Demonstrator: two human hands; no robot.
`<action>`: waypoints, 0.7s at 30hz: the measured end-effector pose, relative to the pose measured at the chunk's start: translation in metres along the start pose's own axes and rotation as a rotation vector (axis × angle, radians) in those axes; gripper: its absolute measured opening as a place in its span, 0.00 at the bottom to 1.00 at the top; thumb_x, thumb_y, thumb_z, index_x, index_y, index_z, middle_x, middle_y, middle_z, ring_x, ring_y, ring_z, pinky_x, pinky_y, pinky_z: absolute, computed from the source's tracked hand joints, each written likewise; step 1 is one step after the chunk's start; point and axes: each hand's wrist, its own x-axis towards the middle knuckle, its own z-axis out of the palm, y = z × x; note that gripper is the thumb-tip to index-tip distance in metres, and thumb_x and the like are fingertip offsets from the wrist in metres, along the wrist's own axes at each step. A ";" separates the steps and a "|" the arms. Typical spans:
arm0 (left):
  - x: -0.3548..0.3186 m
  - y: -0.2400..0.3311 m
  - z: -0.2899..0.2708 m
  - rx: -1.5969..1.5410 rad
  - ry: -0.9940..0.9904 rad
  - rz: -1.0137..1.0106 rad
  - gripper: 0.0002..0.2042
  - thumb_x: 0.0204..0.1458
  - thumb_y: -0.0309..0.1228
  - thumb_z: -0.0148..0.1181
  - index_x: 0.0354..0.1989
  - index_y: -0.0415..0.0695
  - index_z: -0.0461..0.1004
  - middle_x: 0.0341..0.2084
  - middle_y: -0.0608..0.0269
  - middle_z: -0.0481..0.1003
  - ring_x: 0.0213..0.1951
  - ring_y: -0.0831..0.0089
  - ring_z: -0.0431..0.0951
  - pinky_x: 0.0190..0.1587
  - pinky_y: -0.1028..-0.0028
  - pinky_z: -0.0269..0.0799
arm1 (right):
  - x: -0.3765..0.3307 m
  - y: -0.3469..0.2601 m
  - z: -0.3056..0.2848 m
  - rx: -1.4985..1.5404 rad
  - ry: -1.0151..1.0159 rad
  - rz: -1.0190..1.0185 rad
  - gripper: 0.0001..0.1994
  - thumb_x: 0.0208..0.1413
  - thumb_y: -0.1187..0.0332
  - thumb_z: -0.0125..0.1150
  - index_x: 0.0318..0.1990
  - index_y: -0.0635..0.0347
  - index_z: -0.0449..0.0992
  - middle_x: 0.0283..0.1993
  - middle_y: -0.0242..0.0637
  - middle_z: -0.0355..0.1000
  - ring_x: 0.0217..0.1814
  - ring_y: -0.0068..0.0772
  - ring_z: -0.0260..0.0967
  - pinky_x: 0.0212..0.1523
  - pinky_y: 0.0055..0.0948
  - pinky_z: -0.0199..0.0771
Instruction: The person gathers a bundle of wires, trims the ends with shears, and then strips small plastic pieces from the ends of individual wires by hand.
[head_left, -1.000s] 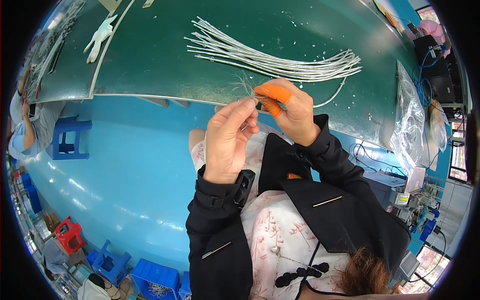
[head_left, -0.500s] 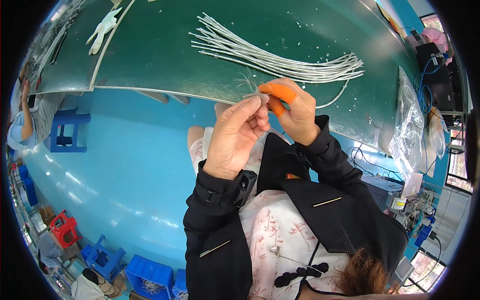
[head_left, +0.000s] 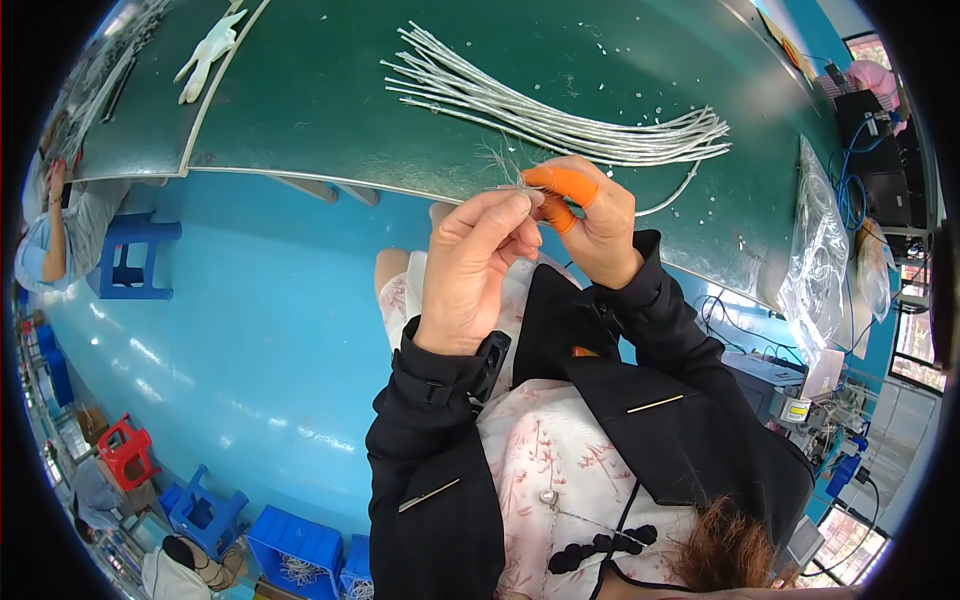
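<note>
My left hand [head_left: 468, 270] is closed, thumb and forefinger pinched at the end of a silvery cable [head_left: 665, 200]. My right hand [head_left: 595, 215], with orange finger cots [head_left: 565, 185] on two fingers, closes on that same end from the other side. Fine frayed wire strands [head_left: 505, 165] fan out just above the fingertips. The cable's middle is hidden behind my right hand; its tail curves up to the right. Beyond my hands, a bundle of silvery cables [head_left: 560, 112] lies on the green table [head_left: 320, 110].
Small white scraps litter the table. A white glove [head_left: 210, 57] lies far left, near a seam. Clear plastic bags [head_left: 808, 240] hang at the right edge. A blue stool [head_left: 135, 255] stands by a co-worker [head_left: 50, 240] on the left. Blue bins [head_left: 295, 550] sit on the floor.
My hands stay together at the cable end, with only a slight shift of the fingers. The co-worker's arm on the left has moved a little.
</note>
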 end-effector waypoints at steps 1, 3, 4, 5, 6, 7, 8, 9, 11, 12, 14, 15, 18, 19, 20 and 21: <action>0.000 0.000 0.000 0.012 -0.006 0.013 0.09 0.53 0.28 0.56 0.38 0.35 0.75 0.22 0.66 0.72 0.26 0.80 0.70 0.32 0.81 0.67 | 0.000 0.000 0.000 0.000 0.000 0.000 0.13 0.43 0.82 0.62 0.38 0.64 0.74 0.34 0.39 0.72 0.31 0.33 0.72 0.31 0.23 0.73; 0.000 0.002 -0.001 0.025 -0.008 0.009 0.08 0.53 0.27 0.56 0.38 0.35 0.76 0.22 0.65 0.73 0.26 0.80 0.71 0.32 0.81 0.67 | 0.000 0.000 0.000 0.003 -0.006 0.003 0.12 0.43 0.82 0.62 0.38 0.64 0.74 0.34 0.39 0.72 0.31 0.33 0.72 0.31 0.24 0.73; -0.001 0.003 -0.001 0.037 -0.009 0.006 0.08 0.53 0.27 0.56 0.37 0.35 0.76 0.22 0.65 0.73 0.26 0.80 0.71 0.31 0.81 0.67 | 0.000 -0.001 -0.001 0.004 -0.009 0.005 0.12 0.43 0.82 0.62 0.38 0.64 0.74 0.34 0.39 0.72 0.31 0.33 0.72 0.31 0.24 0.73; -0.001 0.003 -0.001 0.050 -0.011 0.002 0.08 0.53 0.27 0.56 0.37 0.35 0.76 0.22 0.64 0.73 0.25 0.80 0.71 0.31 0.82 0.67 | 0.000 0.000 -0.001 0.004 -0.009 0.005 0.12 0.43 0.82 0.62 0.38 0.64 0.74 0.34 0.39 0.72 0.31 0.33 0.72 0.31 0.24 0.73; -0.001 0.004 0.000 0.050 -0.011 0.002 0.08 0.53 0.27 0.56 0.37 0.35 0.76 0.22 0.64 0.73 0.25 0.80 0.71 0.31 0.82 0.67 | 0.001 0.001 -0.001 0.000 -0.006 -0.017 0.13 0.42 0.82 0.62 0.38 0.64 0.74 0.34 0.39 0.72 0.30 0.33 0.72 0.29 0.24 0.74; -0.001 0.004 0.001 0.073 0.000 0.002 0.09 0.53 0.28 0.56 0.37 0.35 0.75 0.21 0.65 0.72 0.25 0.79 0.69 0.31 0.80 0.65 | 0.001 0.001 -0.001 -0.004 -0.003 -0.038 0.13 0.41 0.82 0.63 0.38 0.64 0.74 0.34 0.39 0.72 0.30 0.33 0.72 0.27 0.24 0.74; -0.001 0.005 0.002 0.096 0.011 0.003 0.09 0.53 0.29 0.56 0.37 0.35 0.75 0.20 0.65 0.71 0.24 0.79 0.68 0.30 0.79 0.64 | 0.002 0.002 -0.001 -0.008 0.000 -0.060 0.14 0.41 0.82 0.63 0.38 0.64 0.74 0.33 0.39 0.72 0.29 0.33 0.72 0.26 0.24 0.74; -0.001 0.006 0.002 0.120 0.023 0.004 0.09 0.53 0.29 0.56 0.37 0.35 0.75 0.18 0.65 0.70 0.24 0.78 0.67 0.30 0.78 0.63 | 0.002 0.002 -0.001 -0.007 -0.001 -0.061 0.14 0.41 0.82 0.63 0.38 0.64 0.74 0.33 0.39 0.72 0.29 0.33 0.72 0.26 0.24 0.74; 0.000 0.006 0.001 0.119 0.020 0.004 0.09 0.52 0.29 0.56 0.36 0.35 0.75 0.18 0.65 0.70 0.23 0.78 0.67 0.29 0.78 0.62 | 0.003 0.003 -0.001 -0.052 -0.006 -0.097 0.13 0.41 0.81 0.64 0.38 0.64 0.75 0.33 0.39 0.72 0.29 0.34 0.72 0.26 0.24 0.74; 0.001 0.006 0.000 0.119 0.016 0.002 0.09 0.52 0.29 0.56 0.36 0.35 0.75 0.18 0.65 0.70 0.23 0.78 0.67 0.29 0.79 0.62 | 0.003 0.003 -0.002 -0.075 -0.008 -0.114 0.13 0.41 0.81 0.64 0.38 0.64 0.75 0.33 0.39 0.72 0.28 0.35 0.72 0.26 0.24 0.74; 0.001 0.007 -0.002 0.118 0.015 0.003 0.09 0.52 0.29 0.56 0.36 0.35 0.75 0.18 0.65 0.70 0.23 0.78 0.67 0.29 0.79 0.62 | 0.003 0.003 -0.002 -0.086 -0.012 -0.124 0.13 0.40 0.80 0.64 0.37 0.63 0.75 0.33 0.39 0.72 0.29 0.35 0.72 0.26 0.25 0.73; 0.001 0.008 -0.002 0.124 0.010 -0.004 0.09 0.52 0.29 0.56 0.36 0.35 0.75 0.18 0.65 0.70 0.23 0.78 0.67 0.28 0.79 0.62 | 0.003 0.004 -0.003 -0.098 -0.015 -0.133 0.13 0.40 0.80 0.65 0.37 0.63 0.75 0.32 0.38 0.72 0.29 0.35 0.72 0.27 0.25 0.73; 0.001 0.011 -0.003 0.136 0.002 -0.015 0.09 0.52 0.29 0.56 0.35 0.35 0.75 0.17 0.66 0.70 0.22 0.79 0.67 0.27 0.80 0.62 | 0.004 0.004 -0.004 -0.106 -0.022 -0.142 0.13 0.40 0.79 0.65 0.37 0.63 0.75 0.32 0.38 0.72 0.29 0.36 0.72 0.27 0.25 0.73; 0.001 0.012 -0.003 0.148 -0.004 -0.024 0.09 0.52 0.29 0.56 0.35 0.35 0.75 0.17 0.66 0.70 0.22 0.79 0.67 0.27 0.80 0.62 | 0.004 0.004 -0.004 -0.103 -0.026 -0.142 0.12 0.40 0.79 0.65 0.37 0.63 0.76 0.32 0.38 0.72 0.29 0.36 0.72 0.27 0.25 0.73; 0.001 0.012 -0.003 0.160 -0.011 -0.033 0.09 0.52 0.29 0.56 0.35 0.35 0.75 0.17 0.66 0.70 0.22 0.79 0.67 0.27 0.80 0.62 | 0.004 0.004 -0.005 -0.100 -0.029 -0.141 0.12 0.40 0.79 0.65 0.36 0.63 0.76 0.33 0.38 0.72 0.29 0.36 0.72 0.27 0.25 0.73; 0.001 0.013 -0.003 0.172 -0.017 -0.041 0.09 0.52 0.29 0.56 0.35 0.34 0.75 0.17 0.67 0.70 0.21 0.79 0.68 0.27 0.80 0.61 | 0.004 0.004 -0.005 -0.099 -0.030 -0.141 0.12 0.40 0.79 0.65 0.36 0.63 0.76 0.33 0.38 0.72 0.29 0.36 0.72 0.27 0.25 0.73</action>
